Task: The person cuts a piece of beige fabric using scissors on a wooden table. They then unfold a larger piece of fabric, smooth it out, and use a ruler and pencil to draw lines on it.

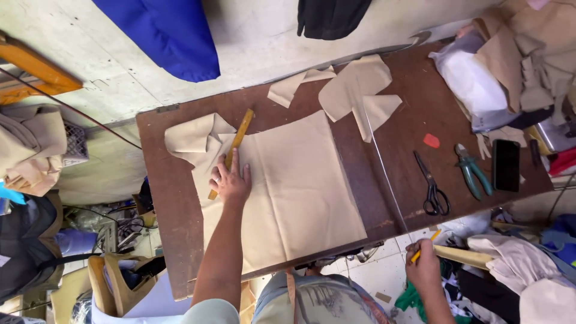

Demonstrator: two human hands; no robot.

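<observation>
Left hand point(230, 181) flat, fingers spread, pressing ruler point(232, 150) onto beige cloth point(300, 186). Right hand point(423, 267) off the table point(180, 240), pinching a pencil point(425, 246).

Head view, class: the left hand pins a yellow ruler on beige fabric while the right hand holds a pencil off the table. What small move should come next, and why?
Probably bring the right hand with its pencil up to the yellow ruler. The left hand already presses that ruler flat on the beige fabric, so the edge looks set for marking, while the pencil is off the table edge, far from it.
</observation>
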